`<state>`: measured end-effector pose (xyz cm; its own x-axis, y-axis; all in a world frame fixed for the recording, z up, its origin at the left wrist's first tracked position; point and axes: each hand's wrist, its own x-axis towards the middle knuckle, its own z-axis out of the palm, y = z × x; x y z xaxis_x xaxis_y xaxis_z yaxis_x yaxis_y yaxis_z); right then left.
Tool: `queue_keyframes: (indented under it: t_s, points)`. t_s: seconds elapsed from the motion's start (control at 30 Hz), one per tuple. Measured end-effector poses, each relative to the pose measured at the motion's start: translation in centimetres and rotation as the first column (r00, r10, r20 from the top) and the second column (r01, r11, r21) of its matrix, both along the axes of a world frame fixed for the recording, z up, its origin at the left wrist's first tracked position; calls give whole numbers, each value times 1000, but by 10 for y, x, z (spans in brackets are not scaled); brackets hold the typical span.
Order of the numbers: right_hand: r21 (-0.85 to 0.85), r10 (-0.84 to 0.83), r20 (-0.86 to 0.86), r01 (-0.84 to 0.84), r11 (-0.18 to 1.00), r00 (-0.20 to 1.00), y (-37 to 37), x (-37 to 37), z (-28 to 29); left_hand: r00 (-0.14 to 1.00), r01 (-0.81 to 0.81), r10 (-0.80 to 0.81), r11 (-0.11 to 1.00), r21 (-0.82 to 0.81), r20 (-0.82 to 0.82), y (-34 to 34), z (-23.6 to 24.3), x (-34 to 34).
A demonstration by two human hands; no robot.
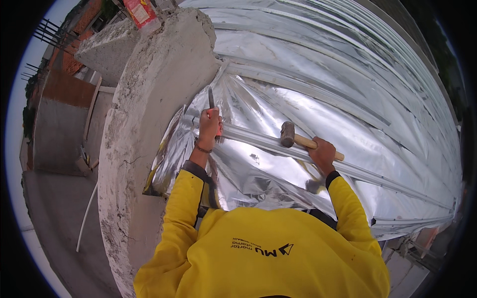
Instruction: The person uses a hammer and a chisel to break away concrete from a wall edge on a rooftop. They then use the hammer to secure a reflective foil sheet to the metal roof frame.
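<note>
My left hand (207, 130) is closed around a chisel (210, 98). Its dark shaft sticks out past my fist toward the concrete wall, and red parts of the grip show at either side of my fingers. In my right hand (324, 154) is the wooden handle of a club hammer (287, 134), its blocky head turned toward the left hand and apart from the chisel. Both hands are above shiny silver foil (258, 164), close to a metal batten (253, 139) that runs from the wall to the lower right.
A rough concrete wall (144, 94) rises along the left, with a red packet (140, 12) on top. Several more metal battens (308, 82) cross the foil-covered roof. Beyond the wall lies a lower grey surface (54, 208) with a pale hose or pipe (87, 218).
</note>
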<state>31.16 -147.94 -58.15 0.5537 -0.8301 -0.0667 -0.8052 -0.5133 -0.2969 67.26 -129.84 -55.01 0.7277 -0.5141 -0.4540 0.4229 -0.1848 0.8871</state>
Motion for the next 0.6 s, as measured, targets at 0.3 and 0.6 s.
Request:
queue_keyframes:
  t_s: [0.3, 0.6]
  points:
    - [-60, 8, 67, -4, 998, 998, -2, -5, -10, 688, -124, -114, 955, 271, 717, 20, -27, 30]
    - [-65, 0, 48, 3, 998, 999, -2, -4, -8, 570, -280, -479, 650, 706, 667, 63, 77, -14]
